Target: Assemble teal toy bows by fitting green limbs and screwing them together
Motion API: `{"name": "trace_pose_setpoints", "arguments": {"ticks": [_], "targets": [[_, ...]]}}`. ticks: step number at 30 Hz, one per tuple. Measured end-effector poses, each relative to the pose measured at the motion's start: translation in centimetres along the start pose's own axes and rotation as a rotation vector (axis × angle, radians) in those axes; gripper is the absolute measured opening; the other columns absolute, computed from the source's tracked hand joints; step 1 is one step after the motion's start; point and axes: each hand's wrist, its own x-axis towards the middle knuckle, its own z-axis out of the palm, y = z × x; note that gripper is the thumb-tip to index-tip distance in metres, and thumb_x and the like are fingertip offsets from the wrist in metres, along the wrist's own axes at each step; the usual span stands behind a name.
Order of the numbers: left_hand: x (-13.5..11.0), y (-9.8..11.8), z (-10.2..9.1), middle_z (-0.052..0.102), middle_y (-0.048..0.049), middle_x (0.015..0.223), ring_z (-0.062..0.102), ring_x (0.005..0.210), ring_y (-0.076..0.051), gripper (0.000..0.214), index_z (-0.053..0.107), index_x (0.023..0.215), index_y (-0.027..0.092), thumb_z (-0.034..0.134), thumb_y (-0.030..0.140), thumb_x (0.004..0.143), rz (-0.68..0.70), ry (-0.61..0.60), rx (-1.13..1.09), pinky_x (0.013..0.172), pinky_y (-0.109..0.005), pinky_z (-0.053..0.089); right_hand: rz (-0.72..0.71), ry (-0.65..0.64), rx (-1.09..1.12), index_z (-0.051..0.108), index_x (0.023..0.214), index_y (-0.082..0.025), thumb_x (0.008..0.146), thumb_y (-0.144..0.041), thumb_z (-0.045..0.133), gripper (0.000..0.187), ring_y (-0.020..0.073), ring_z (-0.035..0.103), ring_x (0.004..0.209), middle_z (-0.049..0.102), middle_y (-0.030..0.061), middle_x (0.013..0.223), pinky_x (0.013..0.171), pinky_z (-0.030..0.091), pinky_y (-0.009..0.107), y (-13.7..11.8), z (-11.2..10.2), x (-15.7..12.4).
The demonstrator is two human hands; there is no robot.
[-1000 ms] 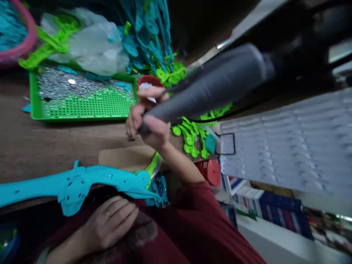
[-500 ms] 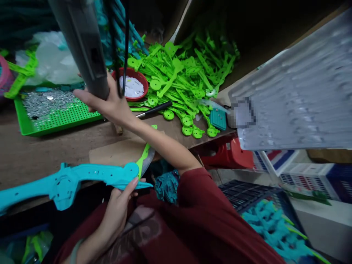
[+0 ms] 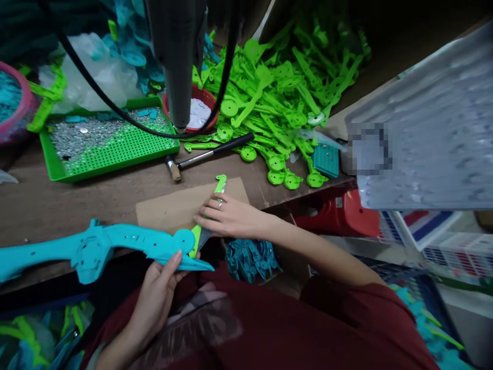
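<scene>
A long turquoise plastic part (image 3: 131,240), shaped like half of a toy bow, lies across the table's front edge. My left hand (image 3: 156,293) grips its right end, thumb on top and fingers beneath. A bright green plastic arm (image 3: 220,184) joins that end and slants up and away. Over this arm's middle lies my right hand (image 3: 227,216), fingers curled around it, a ring on one finger. The fingertips are partly hidden. Above the table hangs a grey powered screwdriver (image 3: 179,67) with a black cable, touched by neither hand.
A cardboard sheet (image 3: 165,210) lies under the parts. Behind it are a hammer (image 3: 215,150), a green tray (image 3: 115,159) of screws and a red bowl (image 3: 210,97) of white pieces. Green arms (image 3: 269,103) are heaped at the back; a red stool (image 3: 346,216) stands right.
My right hand has let go of the screwdriver and come down onto the green arm. The screwdriver now hangs free, farther right in view. My left hand keeps its hold on the turquoise part.
</scene>
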Motion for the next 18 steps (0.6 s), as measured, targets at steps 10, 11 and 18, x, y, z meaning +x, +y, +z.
{"name": "trace_pose_setpoints", "arguments": {"ticks": [10, 11, 18], "targets": [[-1.4, -0.5, -4.6, 0.077, -0.0097, 0.089, 0.072, 0.093, -0.034, 0.052, 0.072, 0.107, 0.019, 0.081, 0.051, 0.068, -0.075, -0.157, 0.056, 0.1, -0.057, 0.049, 0.098, 0.504, -0.217, 0.054, 0.125, -0.011, 0.096, -0.012, 0.044, 0.031, 0.0217, 0.057, 0.103, 0.06, 0.0116, 0.117, 0.074, 0.05, 0.034, -0.9, 0.3, 1.5], [-1.3, -0.5, -4.8, 0.077, -0.0089, 0.09, 0.071, 0.096, -0.034, 0.049, 0.072, 0.106, 0.02, 0.081, 0.051, 0.069, -0.069, -0.14, 0.05, 0.101, -0.056, 0.047, 0.156, 0.603, -0.141, 0.059, 0.117, -0.011, 0.095, -0.014, 0.044, 0.026, 0.0202, 0.057, 0.094, 0.061, 0.0103, 0.107, 0.07, 0.048, 0.033, -1.9, 0.5, 1.3], [-1.5, 0.2, -5.5, 0.074, -0.0088, 0.108, 0.059, 0.119, -0.038, 0.067, 0.071, 0.109, 0.023, 0.089, 0.053, 0.052, -0.088, 0.046, 0.101, 0.108, -0.053, 0.043, 0.309, 0.661, 0.768, 0.067, 0.105, -0.013, 0.093, -0.017, 0.043, 0.027, 0.0151, 0.048, 0.081, 0.051, 0.0064, 0.089, 0.065, 0.046, 0.026, -10.2, 3.4, 0.0]]}}
